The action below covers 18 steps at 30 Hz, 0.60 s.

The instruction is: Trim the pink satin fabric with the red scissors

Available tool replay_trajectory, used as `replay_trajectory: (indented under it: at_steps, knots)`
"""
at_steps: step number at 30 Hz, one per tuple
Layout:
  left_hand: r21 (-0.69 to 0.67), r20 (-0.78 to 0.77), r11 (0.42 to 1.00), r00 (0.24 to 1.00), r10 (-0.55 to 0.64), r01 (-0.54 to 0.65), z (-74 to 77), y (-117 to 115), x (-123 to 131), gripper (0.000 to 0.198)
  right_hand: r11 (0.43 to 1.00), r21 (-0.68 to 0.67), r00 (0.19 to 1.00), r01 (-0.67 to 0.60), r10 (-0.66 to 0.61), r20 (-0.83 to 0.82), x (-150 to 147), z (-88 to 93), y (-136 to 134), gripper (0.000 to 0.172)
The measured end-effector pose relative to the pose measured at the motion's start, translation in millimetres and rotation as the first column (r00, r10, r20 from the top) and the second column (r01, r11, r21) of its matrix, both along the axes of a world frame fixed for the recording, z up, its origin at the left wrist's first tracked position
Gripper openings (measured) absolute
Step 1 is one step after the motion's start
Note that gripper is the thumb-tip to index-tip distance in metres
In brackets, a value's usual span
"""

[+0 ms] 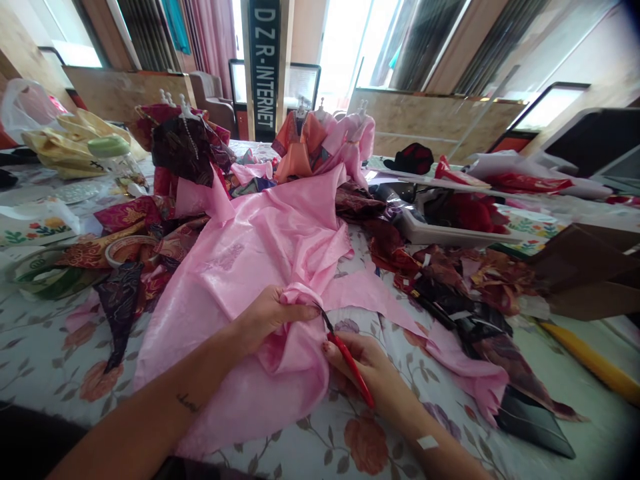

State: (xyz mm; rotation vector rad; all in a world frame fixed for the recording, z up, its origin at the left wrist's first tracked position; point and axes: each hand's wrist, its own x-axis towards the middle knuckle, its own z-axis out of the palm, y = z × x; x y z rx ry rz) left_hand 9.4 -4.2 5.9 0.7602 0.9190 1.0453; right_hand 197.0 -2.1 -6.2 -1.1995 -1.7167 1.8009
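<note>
well, the person's left hand [265,319] holds a big piece of pink satin cloth [235,273] that lies across the table. its fingers [300,312] curl shut around a bunched fold, so the hand has a good grip. the right hand [360,367] holds a pair of red scissors [350,360], with its fingers wrapped tight around the red handles. the dark blades touch the pink fold just by the left fingers, but it is too hard to see how far the blades are open.

the cloth looks light, soft and slippery, with no stiff parts, so it may slide and crumple easily. the best place to hold it seems to be close to the blades, where the fold is gathered.

a flowery table cover [55,353] lies under the cloth. around it are many scraps of dark patterned cloth [465,300], and a roll of tape [127,250] sits on the left. further back stand small dolls' dresses [320,143] in pink and orange, and a dark dress [183,150] on a little stand. a white tray [440,233] sits on the right, with red and black things in it, and a long yellow stick [595,360] lies near the right edge.
</note>
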Motion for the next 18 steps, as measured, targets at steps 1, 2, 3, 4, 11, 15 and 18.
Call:
replay_trajectory:
  at_steps: [1,2,3,4,11,15,18]
  knots:
    - [-0.003,0.003,1.000,1.000,-0.001,0.001,1.0,0,0,0.019,1.000,0.000,1.000,0.004,-0.004,-0.003,-1,0.3,0,0.046]
    - [-0.006,0.009,1.000,1.000,0.002,-0.002,2.2,0,1,0.019,1.000,-0.001,1.000,0.008,-0.008,-0.006,-1,1.0,-1,0.046]
    - [-0.009,0.012,1.000,1.000,0.006,-0.006,3.6,-1,2,0.019,1.000,-0.004,1.000,0.013,-0.013,-0.010,-2,2.0,-1,0.047]
    - [-0.015,0.011,1.000,1.000,0.012,-0.012,5.2,-1,2,0.019,1.000,-0.009,1.000,0.018,-0.018,-0.015,-2,3.2,-2,0.048]
    - [-0.090,-0.014,0.995,0.999,0.040,-0.041,13.7,-2,6,0.020,0.998,0.015,0.998,0.054,-0.053,-0.044,-5,4.7,-4,0.052]
    - [-0.099,-0.016,0.994,0.999,0.048,-0.049,14.1,-2,6,0.023,0.997,0.053,0.999,0.050,-0.048,-0.022,-3,-0.3,-2,0.051]
    - [-0.099,-0.028,0.994,0.999,0.043,-0.045,12.5,-2,6,0.025,0.996,0.083,0.999,0.042,-0.043,0.009,-1,-3.0,-2,0.050]
